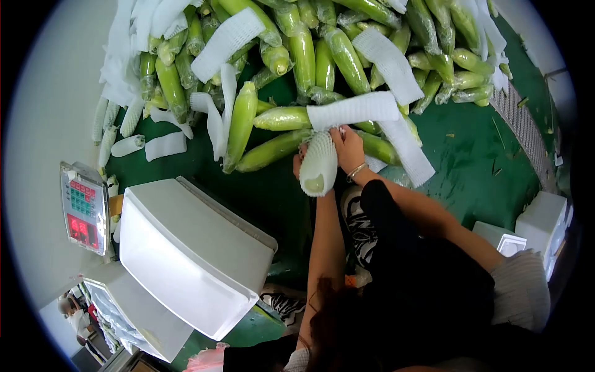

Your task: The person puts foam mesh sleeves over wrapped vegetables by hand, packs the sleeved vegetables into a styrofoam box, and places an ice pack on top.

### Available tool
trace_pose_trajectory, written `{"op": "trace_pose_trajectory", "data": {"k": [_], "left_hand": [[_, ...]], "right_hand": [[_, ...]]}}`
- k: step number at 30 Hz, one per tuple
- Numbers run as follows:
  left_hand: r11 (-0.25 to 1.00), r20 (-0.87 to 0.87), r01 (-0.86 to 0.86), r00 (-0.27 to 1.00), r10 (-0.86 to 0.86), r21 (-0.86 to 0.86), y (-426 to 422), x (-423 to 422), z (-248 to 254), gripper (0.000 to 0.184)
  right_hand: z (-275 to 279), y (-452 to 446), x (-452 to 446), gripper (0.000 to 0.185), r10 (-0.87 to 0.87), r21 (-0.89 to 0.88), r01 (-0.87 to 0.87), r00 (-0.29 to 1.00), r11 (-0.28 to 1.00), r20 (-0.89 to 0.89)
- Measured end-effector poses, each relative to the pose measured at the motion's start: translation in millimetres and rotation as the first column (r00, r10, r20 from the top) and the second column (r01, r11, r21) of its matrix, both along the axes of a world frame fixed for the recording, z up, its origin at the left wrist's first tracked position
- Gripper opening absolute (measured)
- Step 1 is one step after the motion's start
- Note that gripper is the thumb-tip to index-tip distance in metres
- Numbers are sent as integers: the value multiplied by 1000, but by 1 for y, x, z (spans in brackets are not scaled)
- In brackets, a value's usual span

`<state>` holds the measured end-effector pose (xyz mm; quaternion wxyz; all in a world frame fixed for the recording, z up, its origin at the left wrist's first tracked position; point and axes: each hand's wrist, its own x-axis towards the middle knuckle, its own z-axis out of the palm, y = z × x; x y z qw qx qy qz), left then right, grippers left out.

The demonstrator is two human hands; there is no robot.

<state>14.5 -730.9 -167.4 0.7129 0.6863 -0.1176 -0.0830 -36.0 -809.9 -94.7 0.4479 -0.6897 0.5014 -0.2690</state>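
Observation:
A green ear of corn in a white foam net sleeve (320, 164) is held between my two hands, its pale green end showing at the bottom. My left hand (300, 160) wraps the sleeve's left side, its fingers partly hidden behind it. My right hand (348, 149), with a bracelet at the wrist, pinches the sleeve's upper right edge. Just above the hands a flat white foam sleeve (353, 110) lies across film-wrapped green corn (283, 118). Another flat sleeve (406, 152) slants down to the right. An upright ear of corn (240, 127) is to the left.
Piled wrapped corn (304, 59) fills the top of the green surface (465, 149). A large white foam box (192, 248) stands at lower left, beside a scale (85, 208) with red digits. More foam boxes (539, 217) are at right. A person (77, 319) is at far lower left.

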Motion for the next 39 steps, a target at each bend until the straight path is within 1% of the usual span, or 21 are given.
{"op": "trace_pose_trajectory", "data": {"k": [1, 2, 4, 5, 6, 8, 9, 11, 13, 15, 18, 22, 25, 27, 28, 29, 31, 32, 35, 37, 39], "left_hand": [[974, -297, -224, 929, 221, 27, -1, -11, 21, 30], [964, -326, -192, 913, 243, 183, 14, -16, 43, 31], [947, -254, -207, 929, 269, 246, 39, -20, 77, 32], [953, -150, -262, 947, 284, 151, 48, -17, 89, 35], [994, -147, -67, 986, 79, 88, 66, -16, 105, 39], [912, -81, 393, 919, -385, 117, 109, -10, 135, 36], [840, -305, 539, 813, -496, 70, 127, -7, 133, 37], [923, -615, 369, 704, -355, -110, 154, -15, 117, 46], [933, -644, 355, 699, -310, -64, 161, -14, 107, 57], [941, -690, 339, 679, -253, -11, 171, -26, 107, 70], [914, -671, 404, 688, -277, 37, 179, -45, 119, 92], [860, -532, 404, 824, -194, 312, 200, -86, 107, 92], [683, -613, 484, 788, -68, 546, 196, -91, 131, 86], [512, -688, 624, 721, -85, 591, 191, -85, 153, 82], [321, -758, 738, 647, -84, 594, 190, -79, 159, 79], [324, -754, 732, 652, -80, 599, 196, -69, 153, 79], [491, -260, 430, 889, -377, 758, 201, -44, 143, 64], [805, -211, 373, 927, -309, 461, 187, -36, 137, 56], [934, -626, 42, 731, -271, -355, 135, -13, 152, 37], [920, -619, 71, 719, -315, -386, 140, -9, 93, 34], [860, -683, -231, 710, -171, -455, 106, -14, 121, 31]], "right_hand": [[-1, -3, -4, 26, 76, 34, -72, 991, 997, -110], [-2, 3, -13, 26, 151, 93, -134, 963, 987, -221], [17, 12, -23, 26, 703, 320, -769, 225, 553, -675], [5, 23, -36, 26, 695, 303, -776, 229, 553, -681], [-17, 50, -64, 30, 749, 71, -800, 521, 595, -409], [19, 60, -66, 39, 905, 175, -889, 405, 422, -127], [83, 48, -42, 37, 991, 476, -871, 84, 125, -107], [117, 27, -12, 43, 848, 456, -814, 81, 360, -524], [111, -4, 2, 54, 439, -562, -742, 670, 365, -599], [68, -35, 13, 56, 455, -555, -806, 581, 205, -675], [71, -53, 9, 55, 546, -97, -972, 200, 213, -813], [147, -85, 6, 59, 610, -555, -623, 755, 552, -240], [159, -73, 13, 37, 545, 4, -618, 696, 786, 468], [137, -46, 12, 28, 534, 133, -634, 732, 762, 424], [112, -27, 9, 22, 454, 270, -681, 681, 681, 574], [103, -3, 4, 18, 248, 533, -707, 682, 465, 688], [83, 41, 0, 13, -12, 710, -683, 719, 168, 695], [76, 57, -5, 15, 58, 701, -705, 709, 109, 703], [69, 81, -11, 19, 355, 655, -709, 701, 261, 618], [48, 79, -9, 19, 430, 615, -641, 766, 460, 477], [38, 72, -11, 19, 456, 548, -547, 835, 632, 308]]}}
